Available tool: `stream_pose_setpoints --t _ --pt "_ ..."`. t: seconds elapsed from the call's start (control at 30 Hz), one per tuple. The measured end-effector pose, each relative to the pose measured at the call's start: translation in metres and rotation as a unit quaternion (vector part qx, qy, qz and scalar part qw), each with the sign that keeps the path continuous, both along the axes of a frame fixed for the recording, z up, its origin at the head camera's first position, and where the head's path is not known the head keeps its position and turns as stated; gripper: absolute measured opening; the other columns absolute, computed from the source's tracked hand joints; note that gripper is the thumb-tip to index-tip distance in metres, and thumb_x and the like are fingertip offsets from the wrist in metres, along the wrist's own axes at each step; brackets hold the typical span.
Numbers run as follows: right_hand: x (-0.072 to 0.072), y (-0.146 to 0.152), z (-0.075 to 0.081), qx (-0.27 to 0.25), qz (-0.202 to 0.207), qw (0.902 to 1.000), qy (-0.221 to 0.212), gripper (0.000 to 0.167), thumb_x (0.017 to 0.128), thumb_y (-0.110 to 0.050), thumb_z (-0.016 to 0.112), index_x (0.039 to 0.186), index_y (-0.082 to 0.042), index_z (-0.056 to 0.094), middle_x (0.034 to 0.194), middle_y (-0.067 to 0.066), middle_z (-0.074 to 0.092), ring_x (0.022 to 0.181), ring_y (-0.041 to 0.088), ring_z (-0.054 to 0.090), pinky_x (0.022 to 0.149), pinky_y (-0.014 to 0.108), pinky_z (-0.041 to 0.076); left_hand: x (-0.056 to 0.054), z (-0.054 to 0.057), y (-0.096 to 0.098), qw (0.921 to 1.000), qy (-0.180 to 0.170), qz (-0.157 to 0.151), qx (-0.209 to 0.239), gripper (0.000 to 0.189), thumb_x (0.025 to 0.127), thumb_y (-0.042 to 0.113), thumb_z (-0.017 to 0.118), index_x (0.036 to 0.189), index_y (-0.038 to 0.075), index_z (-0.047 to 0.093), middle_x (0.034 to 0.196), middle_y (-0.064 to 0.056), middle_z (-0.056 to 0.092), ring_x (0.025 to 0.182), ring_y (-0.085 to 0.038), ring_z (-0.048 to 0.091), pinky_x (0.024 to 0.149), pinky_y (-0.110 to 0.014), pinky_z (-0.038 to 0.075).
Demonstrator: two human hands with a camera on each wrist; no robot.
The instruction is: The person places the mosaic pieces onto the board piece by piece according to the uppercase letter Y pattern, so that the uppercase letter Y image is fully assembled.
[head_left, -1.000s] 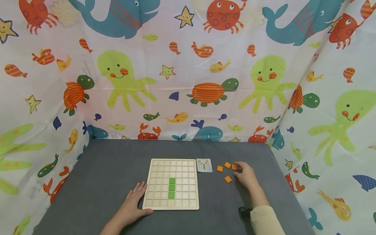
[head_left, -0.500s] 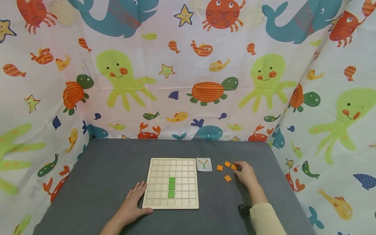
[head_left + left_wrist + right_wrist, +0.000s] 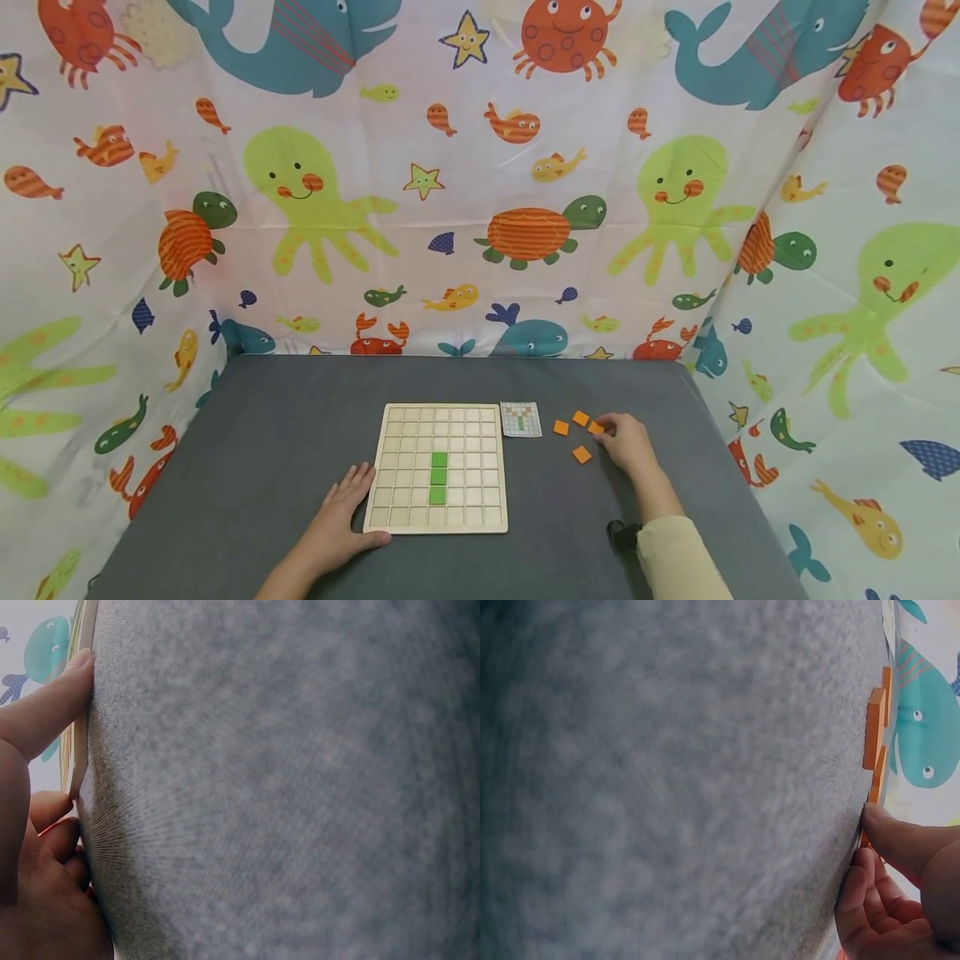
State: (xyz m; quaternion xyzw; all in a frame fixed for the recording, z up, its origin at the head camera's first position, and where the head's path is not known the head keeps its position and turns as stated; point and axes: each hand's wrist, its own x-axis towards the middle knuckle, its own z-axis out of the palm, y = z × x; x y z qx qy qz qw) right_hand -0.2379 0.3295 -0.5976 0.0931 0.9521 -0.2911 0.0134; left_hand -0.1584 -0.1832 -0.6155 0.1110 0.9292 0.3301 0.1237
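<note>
My left hand rests at the lower left corner of a square wooden grid board, fingers spread along the left side. Its thumb presses the front edge in the left wrist view. Three green square tiles form a column on the board. Right of it, my right hand pinches an orange square tile at the table surface between thumb and fingers. Close by lie three more orange tiles: one on the left, one behind, one in front.
A small card printed with a coloured grid pattern lies against the board's upper right corner. Grey cloth covers the table. Around the back and sides hangs a curtain with sea animals. A black object sits by the right sleeve.
My right hand has shifted the orange tile slightly left and turned it, nearer to the tile behind. The left hand and the board stay in place.
</note>
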Motion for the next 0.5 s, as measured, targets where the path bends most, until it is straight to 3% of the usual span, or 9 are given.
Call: stream_pose_setpoints --t 0.5 --pt "0.004 -0.009 0.012 0.003 0.020 0.9979 0.062 0.026 0.090 -0.013 0.077 0.114 -0.003 0.073 0.100 0.013 0.065 0.088 0.025 0.062 0.079 0.046 0.054 0.001 -0.001 0.000 1.0000 0.003 0.000 -0.002 0.116 0.070 0.059 0.085 0.160 0.011 0.030 0.167 -0.014 0.023 0.156 -0.035 0.013 0.123 -0.061 0.010"
